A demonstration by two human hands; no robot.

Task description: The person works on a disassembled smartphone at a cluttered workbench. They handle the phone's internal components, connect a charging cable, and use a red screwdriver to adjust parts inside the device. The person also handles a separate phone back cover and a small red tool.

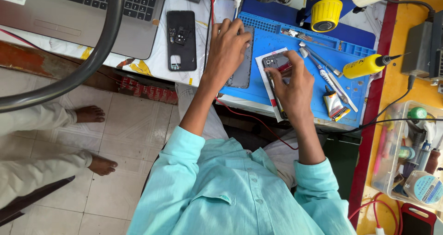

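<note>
My left hand (228,48) lies on a grey phone body (243,71) at the left edge of the blue work mat (277,36), its fingers curled over the phone's top end. My right hand (294,85) grips an opened dark phone (275,61) with its inner parts showing, held over a white sheet of paper (266,80). A thin dark tool (278,106) runs under this hand toward the table's near edge. The two hands are a short gap apart.
A black phone with loose parts (181,40) and a laptop (83,13) lie left. On the mat are a yellow bottle (367,66), tweezers (323,71) and a glue tube (333,103). A clear box of tools (406,152) stands right. Another person's bare feet (90,114) are on the floor.
</note>
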